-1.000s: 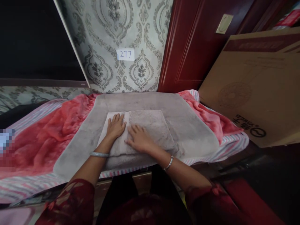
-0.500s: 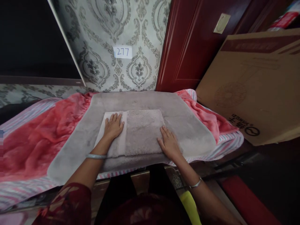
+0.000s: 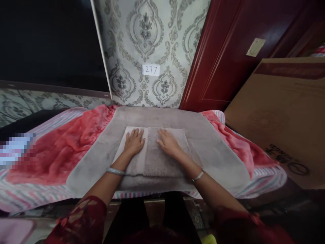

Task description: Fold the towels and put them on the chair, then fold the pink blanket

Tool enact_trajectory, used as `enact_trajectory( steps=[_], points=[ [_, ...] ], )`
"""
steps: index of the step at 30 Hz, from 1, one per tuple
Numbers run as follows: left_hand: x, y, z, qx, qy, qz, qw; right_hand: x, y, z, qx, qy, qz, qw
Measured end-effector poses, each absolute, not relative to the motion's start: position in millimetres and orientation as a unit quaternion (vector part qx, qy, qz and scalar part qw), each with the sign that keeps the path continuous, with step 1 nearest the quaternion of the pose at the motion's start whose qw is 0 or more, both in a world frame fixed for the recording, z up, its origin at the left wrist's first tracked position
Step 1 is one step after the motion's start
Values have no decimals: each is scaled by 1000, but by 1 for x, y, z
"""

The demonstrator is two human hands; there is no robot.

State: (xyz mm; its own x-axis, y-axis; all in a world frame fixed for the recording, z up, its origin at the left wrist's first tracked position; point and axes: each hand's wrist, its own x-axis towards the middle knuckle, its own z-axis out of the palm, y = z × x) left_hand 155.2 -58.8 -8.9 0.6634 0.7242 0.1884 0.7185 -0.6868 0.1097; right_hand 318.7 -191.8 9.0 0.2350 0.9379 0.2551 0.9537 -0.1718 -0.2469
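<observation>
A folded grey towel point(image 3: 154, 159) lies on a larger grey mat point(image 3: 213, 149) spread over a red blanket. My left hand point(image 3: 133, 142) rests flat on the towel's paler left strip, fingers stretched out. My right hand point(image 3: 169, 143) lies flat on the towel's top middle, fingers spread and pointing left. Each wrist wears a silver bangle. Neither hand holds anything.
The red blanket point(image 3: 58, 149) covers a striped sheet point(image 3: 30, 196) on a raised surface. A large cardboard box point(image 3: 284, 115) leans at the right against a dark red door point(image 3: 228, 57). Patterned wallpaper with a small "277" label point(image 3: 151, 70) stands behind.
My right hand slid from the towel's right lower edge back to its top middle. My left hand stayed on the left strip. The camera view shifted left and down.
</observation>
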Motion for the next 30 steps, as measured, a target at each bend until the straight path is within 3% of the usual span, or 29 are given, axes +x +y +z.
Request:
enact_trajectory(
  steps=[7,23,30],
  points=[
    [153,-59,-12,911,398,105,11,295,-120,-1,-761,-638,10,113],
    [166,-22,4,935,348,52,33,298,-122,-18,-763,-634,-6,128],
    [183,-9,-5,916,384,111,19,301,-119,-22,-765,-627,4,147]
  ],
)
